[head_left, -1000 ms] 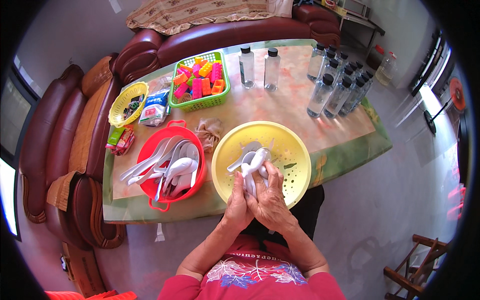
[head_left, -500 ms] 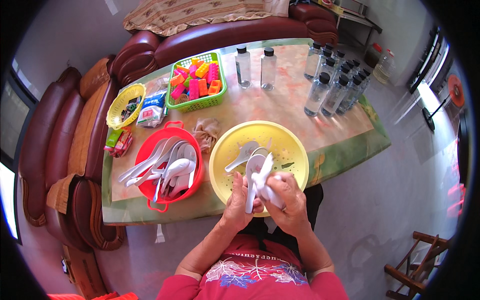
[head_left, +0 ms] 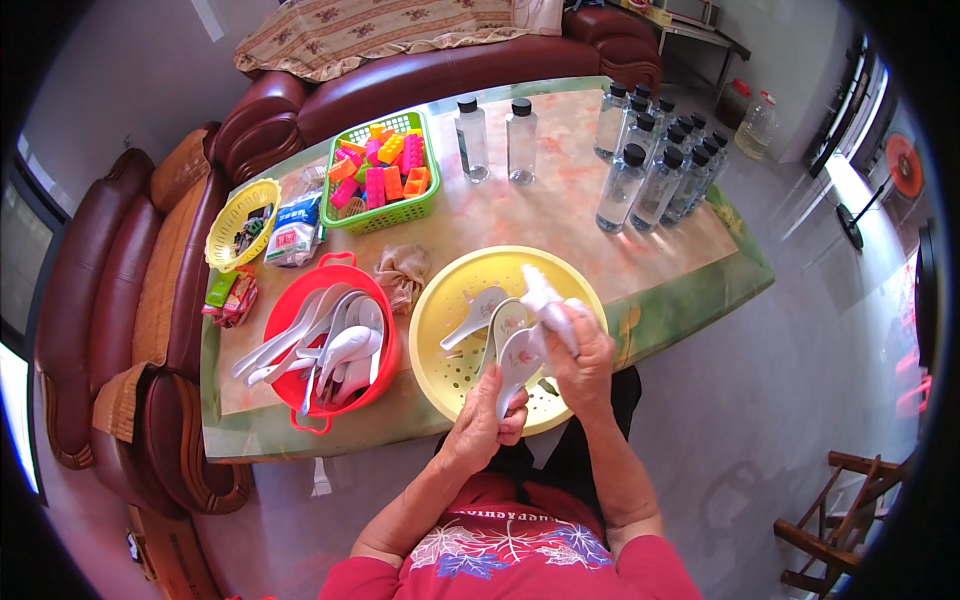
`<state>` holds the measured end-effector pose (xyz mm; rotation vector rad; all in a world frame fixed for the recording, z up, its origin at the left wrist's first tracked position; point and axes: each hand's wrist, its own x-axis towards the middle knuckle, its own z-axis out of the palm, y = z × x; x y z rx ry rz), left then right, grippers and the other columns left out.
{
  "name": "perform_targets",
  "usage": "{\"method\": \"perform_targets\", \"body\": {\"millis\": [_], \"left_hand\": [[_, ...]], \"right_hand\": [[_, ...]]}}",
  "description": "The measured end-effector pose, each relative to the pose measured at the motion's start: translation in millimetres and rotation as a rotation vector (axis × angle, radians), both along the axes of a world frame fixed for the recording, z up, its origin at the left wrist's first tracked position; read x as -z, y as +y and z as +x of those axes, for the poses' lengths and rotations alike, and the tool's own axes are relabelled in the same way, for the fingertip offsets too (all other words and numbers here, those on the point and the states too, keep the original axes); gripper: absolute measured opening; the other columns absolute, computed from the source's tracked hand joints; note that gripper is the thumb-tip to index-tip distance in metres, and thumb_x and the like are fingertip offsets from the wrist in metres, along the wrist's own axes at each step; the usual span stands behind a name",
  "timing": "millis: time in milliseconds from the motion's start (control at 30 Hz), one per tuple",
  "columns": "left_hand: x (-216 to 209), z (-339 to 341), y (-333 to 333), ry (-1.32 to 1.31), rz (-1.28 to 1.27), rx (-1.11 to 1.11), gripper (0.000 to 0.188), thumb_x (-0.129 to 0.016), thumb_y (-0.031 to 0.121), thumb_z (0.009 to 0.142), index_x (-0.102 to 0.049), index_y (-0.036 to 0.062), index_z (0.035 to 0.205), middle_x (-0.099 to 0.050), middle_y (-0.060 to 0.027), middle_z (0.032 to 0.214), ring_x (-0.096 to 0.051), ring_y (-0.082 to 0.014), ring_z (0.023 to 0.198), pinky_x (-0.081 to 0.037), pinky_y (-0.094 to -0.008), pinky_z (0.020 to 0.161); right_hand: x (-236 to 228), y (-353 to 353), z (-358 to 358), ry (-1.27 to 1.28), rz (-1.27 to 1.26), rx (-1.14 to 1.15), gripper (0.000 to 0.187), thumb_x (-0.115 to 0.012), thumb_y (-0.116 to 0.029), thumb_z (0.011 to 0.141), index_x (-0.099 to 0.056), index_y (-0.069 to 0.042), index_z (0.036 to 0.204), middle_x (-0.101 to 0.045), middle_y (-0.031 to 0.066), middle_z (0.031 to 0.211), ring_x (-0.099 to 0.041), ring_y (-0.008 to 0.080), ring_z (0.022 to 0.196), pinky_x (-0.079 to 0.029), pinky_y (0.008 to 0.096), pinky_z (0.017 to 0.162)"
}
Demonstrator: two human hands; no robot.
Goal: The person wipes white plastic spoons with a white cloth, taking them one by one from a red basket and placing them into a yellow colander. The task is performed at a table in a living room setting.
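Observation:
My left hand (head_left: 482,418) is closed round the handle of a white soup spoon (head_left: 519,360) with a small floral print in its bowl. A crumpled white cloth (head_left: 548,308) is bunched in my right hand (head_left: 585,365), beside the spoon's bowl. Both hands are over the near part of a round yellow colander (head_left: 430,365). Inside it lie a white spoon (head_left: 478,312) and another flowered spoon (head_left: 508,318), partly covered by the held one. To the left, a red colander (head_left: 390,300) holds several white spoons and ladles (head_left: 345,345).
Past the colanders stand a green basket (head_left: 385,222) of coloured blocks, a yellow basket (head_left: 215,245) with small items, plastic packs (head_left: 297,230) and a crumpled brown bag (head_left: 402,272). Several black-capped bottles (head_left: 622,188) crowd the table's far right; two more bottles (head_left: 521,145) stand mid-back.
My right hand with the cloth has lifted up and right, uncovering the held spoon's bowl. The spoon now leans right in my left hand. The whole view has shifted slightly.

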<state>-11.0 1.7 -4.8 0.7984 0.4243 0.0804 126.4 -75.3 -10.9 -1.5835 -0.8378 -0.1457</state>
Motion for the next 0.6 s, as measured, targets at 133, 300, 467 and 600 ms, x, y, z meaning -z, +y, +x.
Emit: {"method": "perform_targets", "body": {"millis": [133, 300, 467, 600], "left_hand": [[1, 3, 1, -0.035, -0.119, -0.072, 0.056, -0.031, 0.063, 0.090, -0.042, 0.0113, 0.108, -0.039, 0.0018, 0.076, -0.030, -0.0040, 0.051, -0.023, -0.0187, 0.042], [12, 1, -1, 0.005, -0.020, -0.084, 0.057, -0.030, 0.064, 0.089, -0.043, 0.0120, 0.107, -0.040, 0.0019, 0.075, -0.031, -0.0044, 0.051, -0.023, -0.0188, 0.042], [-3, 2, -1, 0.012, 0.066, -0.073, 0.037, -0.036, 0.045, 0.097, -0.043, 0.0112, 0.107, -0.040, 0.0007, 0.075, -0.030, -0.0048, 0.049, -0.023, -0.0188, 0.041], [-2, 4, -3, 0.008, 0.136, -0.109, 0.021, -0.039, 0.030, 0.098, -0.043, 0.0107, 0.107, -0.038, 0.0008, 0.068, -0.027, -0.0043, 0.044, -0.021, -0.0188, 0.039]], "right_hand": [[-10, -8, -11, -0.157, -0.063, 0.069, 0.036, -0.068, -0.005, 0.067, -0.063, -0.005, 0.103, -0.056, 0.0127, 0.093, -0.057, 0.0299, 0.081, -0.049, 0.0383, 0.068], [-11, 0, -31, -0.493, -0.303, -0.036, 0.036, -0.069, -0.009, 0.058, -0.067, -0.014, 0.094, -0.055, 0.0099, 0.095, -0.053, 0.0289, 0.084, -0.049, 0.0366, 0.069], [-9, -2, -16, -0.267, -0.178, 0.116, 0.032, -0.070, -0.009, 0.067, -0.063, -0.010, 0.098, -0.053, 0.0114, 0.092, -0.053, 0.0291, 0.083, -0.047, 0.0380, 0.068], [-11, -7, -5, 0.324, 0.103, -0.162, 0.025, -0.067, -0.009, 0.080, -0.060, -0.004, 0.104, -0.054, 0.0075, 0.093, -0.055, 0.0183, 0.087, -0.046, 0.0277, 0.072]]}}
